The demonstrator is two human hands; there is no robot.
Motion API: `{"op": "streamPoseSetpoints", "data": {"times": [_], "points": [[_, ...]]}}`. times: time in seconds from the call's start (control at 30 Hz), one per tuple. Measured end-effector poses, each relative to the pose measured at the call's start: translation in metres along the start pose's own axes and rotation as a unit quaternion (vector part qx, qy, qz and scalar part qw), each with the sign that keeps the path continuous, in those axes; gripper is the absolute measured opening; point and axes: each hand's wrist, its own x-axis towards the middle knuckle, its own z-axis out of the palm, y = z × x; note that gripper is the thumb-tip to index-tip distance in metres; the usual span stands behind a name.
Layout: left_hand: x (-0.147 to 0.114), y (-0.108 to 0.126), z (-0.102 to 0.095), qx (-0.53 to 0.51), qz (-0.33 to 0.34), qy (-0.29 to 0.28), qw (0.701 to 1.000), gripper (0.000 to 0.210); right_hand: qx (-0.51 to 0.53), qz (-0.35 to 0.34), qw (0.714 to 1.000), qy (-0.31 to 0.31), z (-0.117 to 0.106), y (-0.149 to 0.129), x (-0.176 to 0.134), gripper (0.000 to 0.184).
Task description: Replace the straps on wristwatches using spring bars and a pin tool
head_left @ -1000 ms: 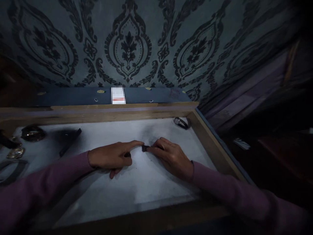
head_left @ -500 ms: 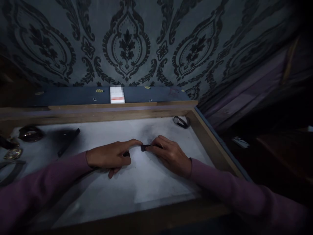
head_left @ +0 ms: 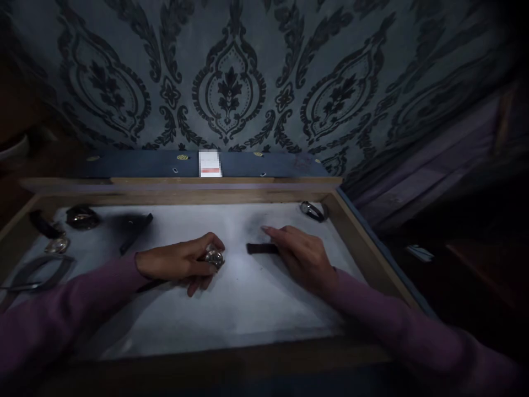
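My left hand (head_left: 182, 262) is closed around a round metal watch (head_left: 214, 258), its face showing between thumb and forefinger. A dark band shows under that wrist; I cannot tell whether it belongs to the watch. To the right, my right hand (head_left: 303, 256) is closed over a flat dark watch strap (head_left: 261, 249). The strap's left end sticks out toward the left hand, and its other end is hidden under the fingers. My right forefinger is stretched out above the strap. Both hands are low over the white lining (head_left: 198, 325) of a shallow wooden box.
At the left lie a bangle-like ring (head_left: 41, 271), a gold-toned watch (head_left: 57, 245), a dark watch (head_left: 82, 217) and a dark strip (head_left: 136, 234). Another watch (head_left: 313, 211) rests in the far right corner. Wooden walls (head_left: 367, 264) surround the lining; a blue ledge (head_left: 157, 164) runs behind.
The view has shifted, so the box appears farther right. My left hand has drawn away from the strap and turned, exposing the watch face. My right fingers have risen, and more strap shows.
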Motion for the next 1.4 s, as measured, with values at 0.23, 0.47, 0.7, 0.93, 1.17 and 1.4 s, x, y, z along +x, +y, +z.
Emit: {"op": "streamPoseSetpoints", "data": {"times": [0.23, 0.47, 0.7, 0.93, 1.17, 1.4], "points": [[-0.020, -0.015, 0.004, -0.044, 0.023, 0.061, 0.997, 0.022, 0.097, 0.060, 0.992, -0.048, -0.014, -0.013, 0.000, 0.026], [-0.024, -0.018, 0.012, -0.091, 0.045, 0.055, 0.993, 0.017, 0.187, 0.157, 0.961, -0.129, -0.020, -0.042, -0.010, 0.024], [-0.026, -0.014, 0.015, -0.108, 0.084, 0.008, 0.991, 0.017, 0.382, 0.302, 0.860, -0.151, 0.000, -0.074, 0.022, 0.024], [-0.032, -0.021, 0.013, -0.146, 0.091, -0.005, 0.985, 0.024, 0.487, 0.387, 0.772, -0.130, 0.031, -0.088, 0.045, 0.029], [-0.035, -0.022, 0.006, -0.162, 0.081, -0.042, 0.982, 0.033, 0.534, 0.436, 0.705, -0.167, 0.044, -0.091, 0.053, 0.034], [-0.036, -0.028, -0.011, -0.287, 0.138, -0.044, 0.947, 0.049, 0.625, 0.463, 0.616, -0.127, 0.040, -0.088, 0.057, 0.035]]}}
